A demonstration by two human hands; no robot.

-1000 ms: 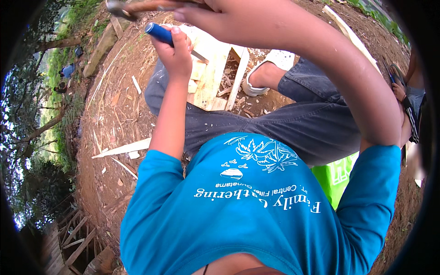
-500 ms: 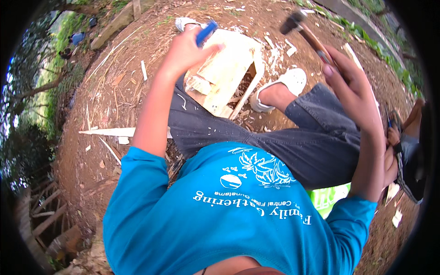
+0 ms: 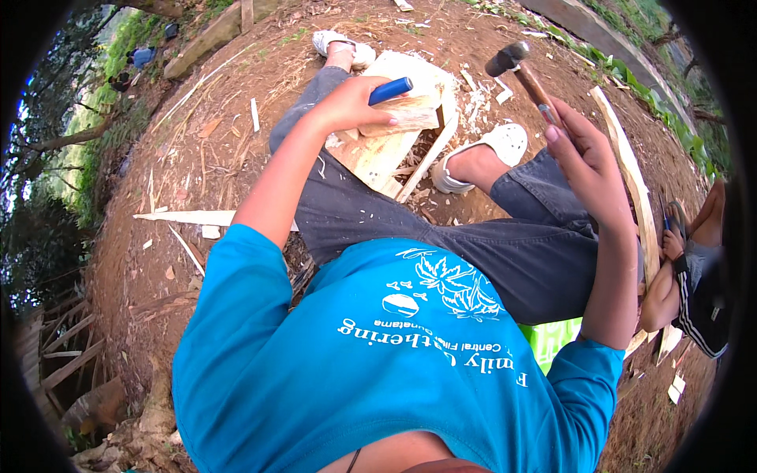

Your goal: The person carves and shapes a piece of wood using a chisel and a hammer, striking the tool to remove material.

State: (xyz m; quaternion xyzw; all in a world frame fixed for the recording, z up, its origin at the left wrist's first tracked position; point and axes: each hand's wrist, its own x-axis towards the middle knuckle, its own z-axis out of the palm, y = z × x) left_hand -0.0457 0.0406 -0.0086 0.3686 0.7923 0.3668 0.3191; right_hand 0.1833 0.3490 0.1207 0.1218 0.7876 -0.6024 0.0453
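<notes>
My left hand [image 3: 345, 108] is closed around the blue handle [image 3: 392, 90] of a tool whose working end I cannot see. Its fingers and thumb lie over a pale wood block [image 3: 412, 120], which rests on a larger wooden piece [image 3: 377, 162] between my legs. To the right, my right hand [image 3: 585, 162] grips a hammer [image 3: 536, 88] by its brown wooden handle. The hammer's dark head is raised above the ground, up and to the right of the wood, touching nothing.
My white clog [image 3: 505, 143] stands right of the wood, with chips scattered around it. A long pale wood strip [image 3: 623, 165] lies beyond my right arm. Another person [image 3: 698, 268] sits at the far right. A pointed stake [image 3: 185, 217] lies on the dirt at left.
My left hand has moved right and slightly down, and the blue handle now tilts more toward the right. The hammer has shifted a little, staying raised in my right hand.
</notes>
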